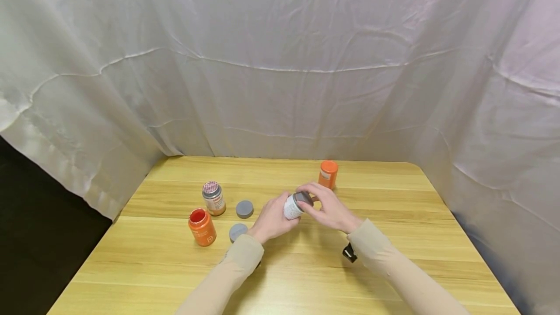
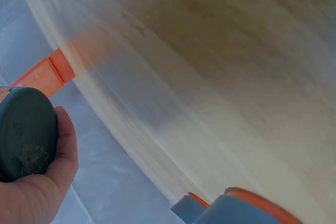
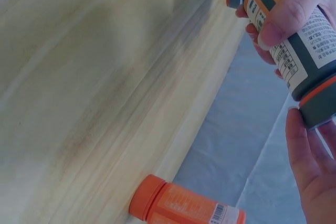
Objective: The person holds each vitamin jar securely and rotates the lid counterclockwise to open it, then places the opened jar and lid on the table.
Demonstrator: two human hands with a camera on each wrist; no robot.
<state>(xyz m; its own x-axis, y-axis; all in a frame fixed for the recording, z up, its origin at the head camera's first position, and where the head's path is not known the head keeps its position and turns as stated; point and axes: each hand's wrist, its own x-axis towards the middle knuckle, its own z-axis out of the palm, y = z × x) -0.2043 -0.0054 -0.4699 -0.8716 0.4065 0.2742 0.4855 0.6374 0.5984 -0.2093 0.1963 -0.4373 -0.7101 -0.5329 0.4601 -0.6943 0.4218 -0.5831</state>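
Observation:
My left hand [image 1: 274, 218] grips a supplement bottle [image 1: 291, 208] with a white, orange and dark label, tilted above the table. In the right wrist view its thumb lies across the bottle's label [image 3: 317, 35]. My right hand [image 1: 329, 206] pinches the bottle's dark grey lid [image 1: 303, 200], fingers and thumb on opposite sides. An orange ring shows between lid and bottle in the right wrist view. In the left wrist view, the left hand [image 2: 50, 182] curls round the bottle's dark round base [image 2: 27, 132].
An orange bottle [image 1: 328, 173] with an orange lid stands behind my right hand. To the left stand an uncapped orange bottle [image 1: 203, 231] and a lidless bottle with a patterned seal [image 1: 214, 201]. Two grey lids [image 1: 244, 209] lie between them and my left arm. Curtains surround the table [image 1: 393, 198].

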